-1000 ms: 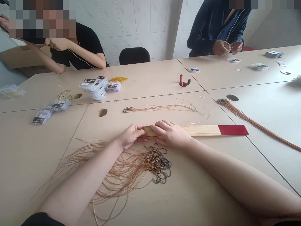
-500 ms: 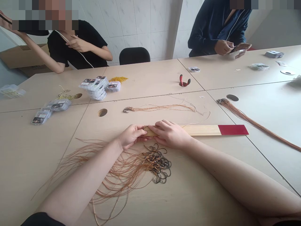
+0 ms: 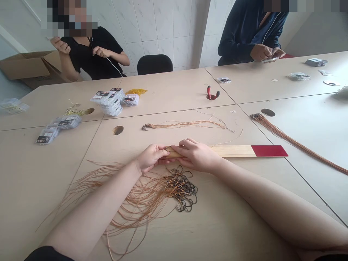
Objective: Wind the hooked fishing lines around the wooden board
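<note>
Lying flat on the beige tabletop (image 3: pixel 244 214) and running left to right, with the left end being covered and gripped from both sides and the rest showing bare: a long flat strip of pale wood with a dark red right end (image 3: pixel 236 150). Lying loose just on the near side of that strip: a tangled cluster of dark metal hooks on thin brown lines (image 3: pixel 185 190), bunching the hooks at the right and fanning the lines leftward in slack curves.

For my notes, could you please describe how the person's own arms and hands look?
Both forearms are bare, with no gloves, rings or watch on the left hand or right hand. A black sleeve edge shows on the left arm.
</note>
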### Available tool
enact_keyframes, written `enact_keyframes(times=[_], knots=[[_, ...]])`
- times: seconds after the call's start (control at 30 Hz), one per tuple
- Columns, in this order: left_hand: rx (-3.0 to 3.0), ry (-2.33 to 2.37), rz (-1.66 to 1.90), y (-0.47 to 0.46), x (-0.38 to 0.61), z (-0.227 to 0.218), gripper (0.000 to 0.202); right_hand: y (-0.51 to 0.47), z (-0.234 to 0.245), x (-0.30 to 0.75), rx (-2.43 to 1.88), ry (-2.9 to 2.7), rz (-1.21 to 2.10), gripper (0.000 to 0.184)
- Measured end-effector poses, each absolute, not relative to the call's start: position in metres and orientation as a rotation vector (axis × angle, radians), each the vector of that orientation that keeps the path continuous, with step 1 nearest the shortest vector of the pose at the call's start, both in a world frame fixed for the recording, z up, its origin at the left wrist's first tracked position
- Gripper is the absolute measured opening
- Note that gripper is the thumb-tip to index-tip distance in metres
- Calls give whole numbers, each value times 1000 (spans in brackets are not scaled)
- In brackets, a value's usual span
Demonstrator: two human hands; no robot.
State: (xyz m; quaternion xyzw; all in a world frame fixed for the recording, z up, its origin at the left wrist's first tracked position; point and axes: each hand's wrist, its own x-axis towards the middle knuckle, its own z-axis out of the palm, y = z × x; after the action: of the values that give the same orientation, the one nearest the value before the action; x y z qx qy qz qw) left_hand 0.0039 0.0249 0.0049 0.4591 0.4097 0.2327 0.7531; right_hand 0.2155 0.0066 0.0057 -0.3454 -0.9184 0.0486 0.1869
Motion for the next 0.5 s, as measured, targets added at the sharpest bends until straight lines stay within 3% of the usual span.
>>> enact_keyframes(times=[0.5], knots=[[1007,905,490,26,5,7,21,7,5,215,-969,-2577,164,41]])
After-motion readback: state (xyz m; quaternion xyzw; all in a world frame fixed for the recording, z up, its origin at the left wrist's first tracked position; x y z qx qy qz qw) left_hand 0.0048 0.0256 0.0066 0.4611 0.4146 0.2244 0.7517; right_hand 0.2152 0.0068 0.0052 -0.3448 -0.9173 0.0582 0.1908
